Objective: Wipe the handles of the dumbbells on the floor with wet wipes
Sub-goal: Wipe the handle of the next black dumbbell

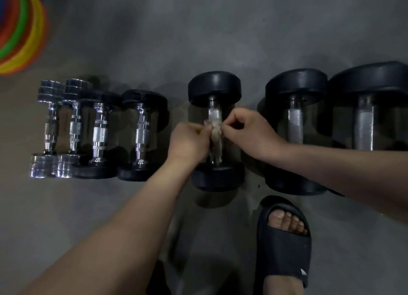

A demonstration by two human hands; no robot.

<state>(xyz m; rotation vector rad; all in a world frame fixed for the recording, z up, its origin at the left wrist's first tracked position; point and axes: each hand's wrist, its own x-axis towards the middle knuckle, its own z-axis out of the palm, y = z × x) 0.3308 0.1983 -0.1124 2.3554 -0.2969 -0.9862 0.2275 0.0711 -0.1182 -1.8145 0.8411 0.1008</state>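
Several dumbbells lie in a row on the grey floor, handles pointing away from me. The middle one, a black round-headed dumbbell [214,87], has a grey metal handle [214,112]. A crumpled, soiled wet wipe [216,130] is wrapped around that handle. My left hand [187,141] pinches the wipe from the left. From the right, my right hand [248,132] pinches the same wipe with its fingertips. The wipe and fingers hide the middle of the handle.
To the left lie two chrome dumbbells [49,129] and two black-headed ones [141,133]. Larger black dumbbells [295,127] lie to the right. My foot in a black slide sandal [284,239] is close in front. Stacked coloured cones [19,27] sit at top left.
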